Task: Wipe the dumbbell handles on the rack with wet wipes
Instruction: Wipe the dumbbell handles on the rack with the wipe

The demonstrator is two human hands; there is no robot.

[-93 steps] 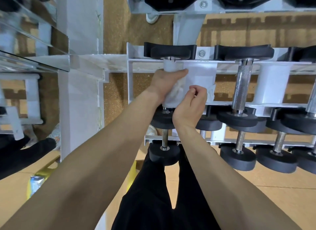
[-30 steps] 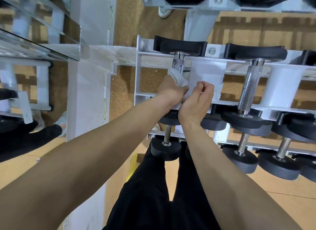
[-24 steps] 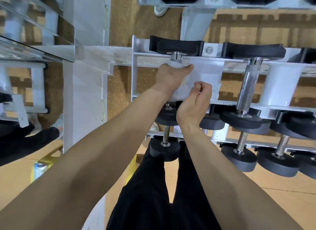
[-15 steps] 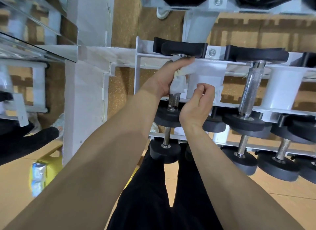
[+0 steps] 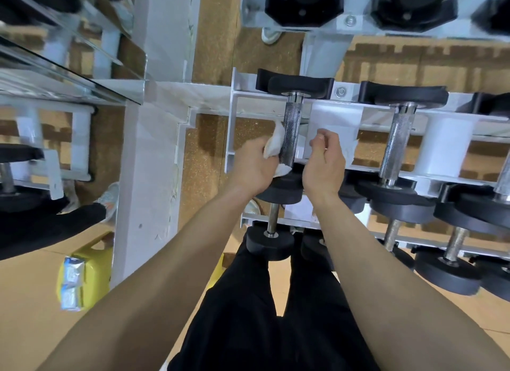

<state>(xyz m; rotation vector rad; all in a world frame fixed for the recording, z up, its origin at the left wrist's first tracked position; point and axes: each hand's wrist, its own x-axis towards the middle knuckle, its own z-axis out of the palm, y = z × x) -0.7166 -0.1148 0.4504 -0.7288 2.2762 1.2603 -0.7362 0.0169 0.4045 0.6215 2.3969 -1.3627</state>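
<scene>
Left grip (image 5: 254, 166) tight around wet wipe (image 5: 273, 146) at dumbbell handle (image 5: 291, 126); right grip (image 5: 324, 163) curled, inside unseen.

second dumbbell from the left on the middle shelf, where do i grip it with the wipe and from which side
Wrap the middle of its knurled handle, coming from above. The bar lies across the rack rails with black heads at both ends and white dividers close on either side, so only its top is open to the left hand holding the wipe.
</scene>
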